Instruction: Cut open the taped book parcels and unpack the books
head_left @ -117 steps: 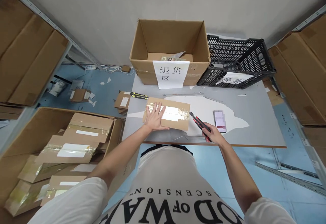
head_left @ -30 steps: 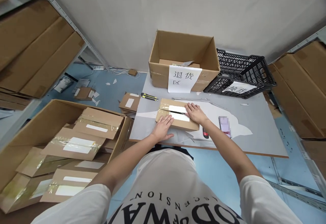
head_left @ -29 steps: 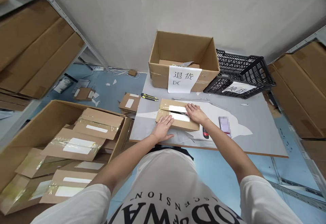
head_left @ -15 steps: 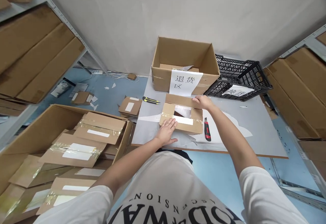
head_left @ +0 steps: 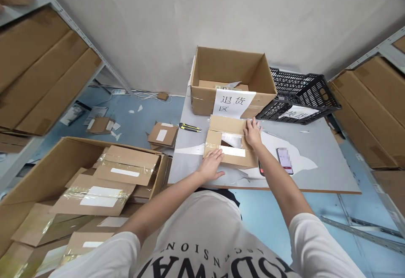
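A small cardboard box (head_left: 216, 162) with a white label lies on the table in front of me. Its back flap stands up, and through a gap in the top a whitish item (head_left: 232, 139) shows, too covered to name. My left hand (head_left: 211, 165) rests flat on the box's front left corner, fingers stretched out. On the right side flap lies my right hand (head_left: 252, 133), its fingers spread over the cardboard. Just right of the box, a red and black utility knife (head_left: 261, 169) is mostly covered by my right forearm. A yellow and black cutter (head_left: 190, 127) lies left of the box.
Behind stands a large open carton (head_left: 202, 101) with a paper sign, beside a black plastic crate (head_left: 303, 96). A phone (head_left: 284, 160) lies on the grey table (head_left: 329, 164). At left, a big carton (head_left: 76, 143) holds several flat boxes. Shelves with cartons flank both sides.
My right hand has moved from the raised back flap down to the right flap, fingers now spread. The phone has come into view as my right forearm shifted left, covering most of the red knife.
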A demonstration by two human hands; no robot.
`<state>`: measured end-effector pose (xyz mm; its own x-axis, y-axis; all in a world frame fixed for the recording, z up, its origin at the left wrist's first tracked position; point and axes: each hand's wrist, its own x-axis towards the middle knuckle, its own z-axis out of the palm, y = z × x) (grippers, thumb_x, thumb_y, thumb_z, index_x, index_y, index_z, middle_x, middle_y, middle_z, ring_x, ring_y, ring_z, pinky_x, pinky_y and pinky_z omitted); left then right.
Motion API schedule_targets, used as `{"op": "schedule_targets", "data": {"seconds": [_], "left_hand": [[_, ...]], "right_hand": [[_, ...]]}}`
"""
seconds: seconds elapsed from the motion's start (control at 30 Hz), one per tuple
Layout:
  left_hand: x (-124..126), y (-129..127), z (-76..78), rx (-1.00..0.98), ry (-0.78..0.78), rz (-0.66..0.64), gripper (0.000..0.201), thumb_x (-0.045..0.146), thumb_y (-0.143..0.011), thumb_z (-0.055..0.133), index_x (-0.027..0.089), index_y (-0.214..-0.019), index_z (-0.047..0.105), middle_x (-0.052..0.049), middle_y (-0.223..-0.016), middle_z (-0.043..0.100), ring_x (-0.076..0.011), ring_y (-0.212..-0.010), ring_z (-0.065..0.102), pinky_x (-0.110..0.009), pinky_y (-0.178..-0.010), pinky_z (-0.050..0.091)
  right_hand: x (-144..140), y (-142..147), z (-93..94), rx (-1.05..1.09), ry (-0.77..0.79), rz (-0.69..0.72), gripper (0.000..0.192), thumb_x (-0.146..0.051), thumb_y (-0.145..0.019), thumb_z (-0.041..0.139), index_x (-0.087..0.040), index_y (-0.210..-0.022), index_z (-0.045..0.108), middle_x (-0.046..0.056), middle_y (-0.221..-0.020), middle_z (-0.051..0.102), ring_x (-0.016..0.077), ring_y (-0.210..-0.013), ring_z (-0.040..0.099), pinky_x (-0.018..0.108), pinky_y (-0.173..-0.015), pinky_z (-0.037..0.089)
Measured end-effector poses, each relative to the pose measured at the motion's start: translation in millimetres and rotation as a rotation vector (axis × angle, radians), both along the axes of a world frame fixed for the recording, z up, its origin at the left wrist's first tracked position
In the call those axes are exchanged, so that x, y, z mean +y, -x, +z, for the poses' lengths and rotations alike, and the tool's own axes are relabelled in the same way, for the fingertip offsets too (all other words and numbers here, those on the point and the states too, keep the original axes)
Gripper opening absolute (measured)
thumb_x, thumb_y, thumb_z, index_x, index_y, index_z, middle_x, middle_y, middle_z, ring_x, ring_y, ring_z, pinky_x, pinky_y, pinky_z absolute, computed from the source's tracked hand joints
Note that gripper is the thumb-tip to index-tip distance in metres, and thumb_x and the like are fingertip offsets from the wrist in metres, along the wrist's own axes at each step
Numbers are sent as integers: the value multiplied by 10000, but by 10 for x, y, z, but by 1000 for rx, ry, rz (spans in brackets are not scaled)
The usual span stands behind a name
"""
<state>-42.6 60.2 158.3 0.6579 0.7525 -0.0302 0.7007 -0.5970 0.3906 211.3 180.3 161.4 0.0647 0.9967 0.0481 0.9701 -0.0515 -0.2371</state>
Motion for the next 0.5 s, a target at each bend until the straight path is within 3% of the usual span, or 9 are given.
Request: {"op": "schedule_targets", "data": {"seconds": [0.13, 0.3, 0.4, 0.5], "left_hand": [[224, 169, 119, -132, 38, -6, 578, 414, -805, 537, 128, -1300, 451, -121, -1358, 488, -216, -1274, 425, -349, -1056, 342], [635, 412, 231, -193, 9, 36, 522, 435, -821, 506, 123, -1240, 516, -112, -1281, 557, -213, -1211, 491, -323, -1035, 372], [866, 528, 262, -145, 14, -28, 696, 546, -749, 566, 116, -1289, 475, -121, -1321, 523, -238, -1252, 450, -338, -1049, 349], [1016, 624, 264, -37, 44, -153, 986, 664, -598, 642, 118, -1372, 370, -143, -1422, 401, -285, -1339, 321, -397, -1097, 258]], "right_hand": [[-390, -69, 174, -69, -134, 193, 592, -296, -892, 377, -164, -1448, 222, 165, -1538, 69, 368, -1396, 29, 634, -1023, 174], [-819, -188, 191, -61, -110, 441, 480, -273, -924, 306, -130, -1377, 375, 162, -1476, 287, 288, -1381, 199, 533, -1075, 184], [-901, -229, 185, -35, 35, 543, 509, -372, -895, 401, -155, -1355, 413, 149, -1366, 453, 283, -1284, 370, 485, -1074, 221], [-897, -219, 231, -46, 166, 543, 691, -496, -770, 576, -172, -1356, 408, 146, -1276, 519, 319, -1178, 445, 463, -1036, 269]]}}
